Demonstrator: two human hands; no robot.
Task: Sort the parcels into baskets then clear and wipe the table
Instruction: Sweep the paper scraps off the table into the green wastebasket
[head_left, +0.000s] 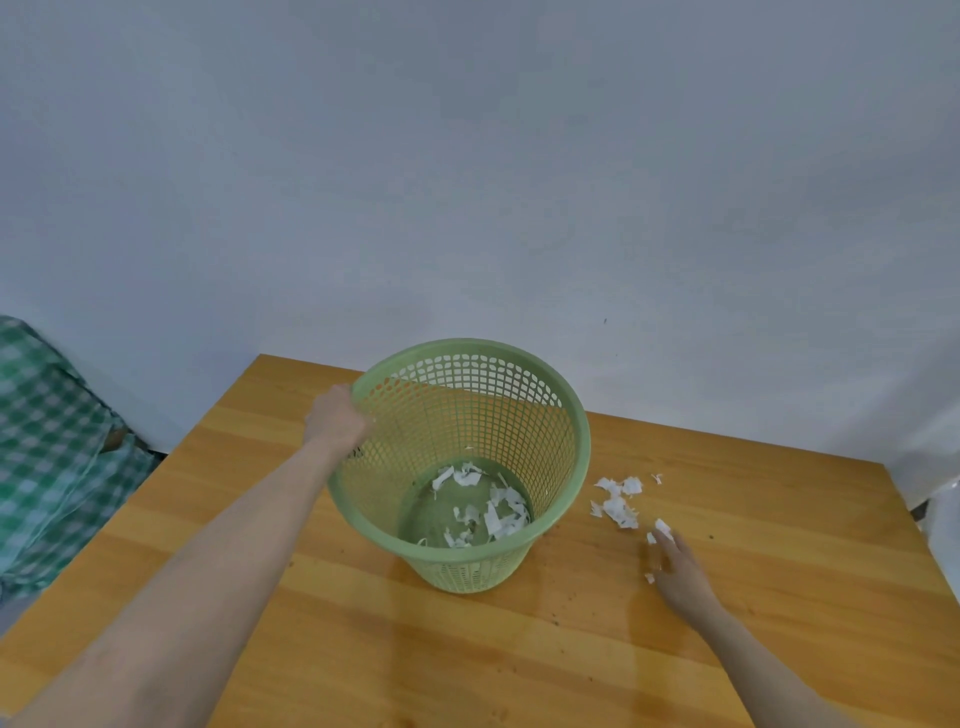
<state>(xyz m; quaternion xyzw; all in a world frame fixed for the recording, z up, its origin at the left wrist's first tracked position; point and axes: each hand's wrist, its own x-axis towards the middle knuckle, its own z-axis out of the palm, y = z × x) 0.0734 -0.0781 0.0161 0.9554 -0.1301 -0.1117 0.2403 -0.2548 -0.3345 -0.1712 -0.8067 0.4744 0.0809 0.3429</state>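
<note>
While our left fingers (340, 397) grip the green basket (584, 447) at its rim, right fingers (669, 545) lie straight on the counter (779, 561), touching loose paper scraps (618, 503) just right of it. Clearing step, we reckon. Next: gather the scraps, drop them in with those already inside.

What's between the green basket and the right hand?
Head view: torn white paper scraps lie on the table between the basket and the right hand, the nearest close to the hand.
</note>
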